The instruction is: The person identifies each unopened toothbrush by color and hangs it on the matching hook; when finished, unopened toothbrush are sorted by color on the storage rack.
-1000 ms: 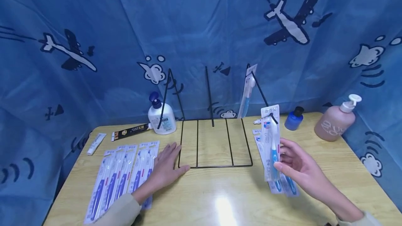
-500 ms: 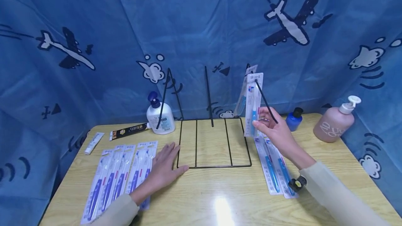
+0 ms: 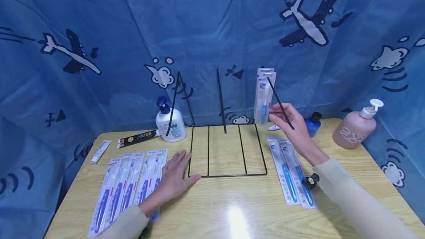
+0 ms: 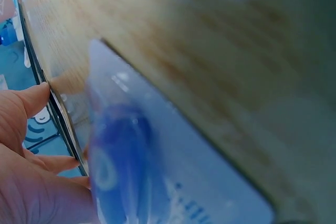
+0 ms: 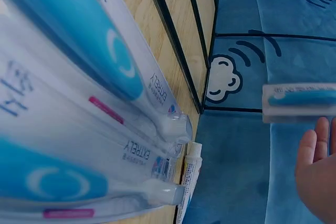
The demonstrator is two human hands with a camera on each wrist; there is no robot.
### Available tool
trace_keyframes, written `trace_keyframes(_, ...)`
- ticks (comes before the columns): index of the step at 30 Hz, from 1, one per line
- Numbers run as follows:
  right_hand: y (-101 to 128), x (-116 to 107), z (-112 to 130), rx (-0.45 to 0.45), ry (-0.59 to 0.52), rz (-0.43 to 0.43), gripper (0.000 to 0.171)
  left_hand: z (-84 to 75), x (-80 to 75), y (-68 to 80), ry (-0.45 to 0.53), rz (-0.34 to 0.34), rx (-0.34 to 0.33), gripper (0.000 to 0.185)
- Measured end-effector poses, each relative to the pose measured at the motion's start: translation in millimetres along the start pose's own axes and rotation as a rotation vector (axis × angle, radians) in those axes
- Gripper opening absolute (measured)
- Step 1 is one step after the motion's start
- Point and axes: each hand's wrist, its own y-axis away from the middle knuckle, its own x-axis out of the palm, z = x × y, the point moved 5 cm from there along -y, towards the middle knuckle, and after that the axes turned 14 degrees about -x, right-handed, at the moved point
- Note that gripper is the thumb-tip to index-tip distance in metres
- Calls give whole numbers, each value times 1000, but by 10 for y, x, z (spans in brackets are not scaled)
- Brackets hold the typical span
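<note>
My left hand [image 3: 176,174] lies flat with spread fingers on the table at the left side of a black wire rack [image 3: 227,176], touching its base. In the head view, my right hand [image 3: 292,124] is raised beside the rack's right hook, fingertips right at the edge of a packaged blue toothbrush [image 3: 264,100] that hangs there. Its fingers are extended in the right wrist view. Another pack hangs just behind it. Two packaged blue toothbrushes [image 3: 285,174] lie on the table below my right arm. Several packaged purple toothbrushes [image 3: 116,194] lie left, partly under my left arm.
A white pump bottle [image 3: 172,126] stands behind the rack's left hook, near a black toothpaste tube [image 3: 137,139] and a small white tube [image 3: 101,152]. At the right are a blue bottle [image 3: 312,125] and a pink pump bottle [image 3: 353,130]. A blue curtain hangs behind.
My right hand has lifted the packaged blue toothbrush onto the right hook and slid it back toward the first one; its grip has loosened. My left hand has stayed on the rack base.
</note>
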Motion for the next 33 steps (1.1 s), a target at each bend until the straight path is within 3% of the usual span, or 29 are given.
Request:
trace_keyframes(6,122,-125,48,19,-38,-34,39,-38,-35,8,7,-1,5,89)
trace_keyframes(9,240,-202,71,75,-21,-31,34,-49,-43,18,11,6,0,90)
trace_keyframes(13,459,-325,66,190,48,-8,34,-48,-20,34,9,10,2,92)
trace_keyframes(20,903,-537,-39,420,154,27,55,-97,-61,49,-6,2,-1,90)
trace_keyframes(27,1278,-738,-137,526,405,234,69,-116,-51,42,-22,25,-44,88)
trace_keyframes(33,1410,-764,-86,536,488,359,65,-189,-82,65,-51,46,-62,86)
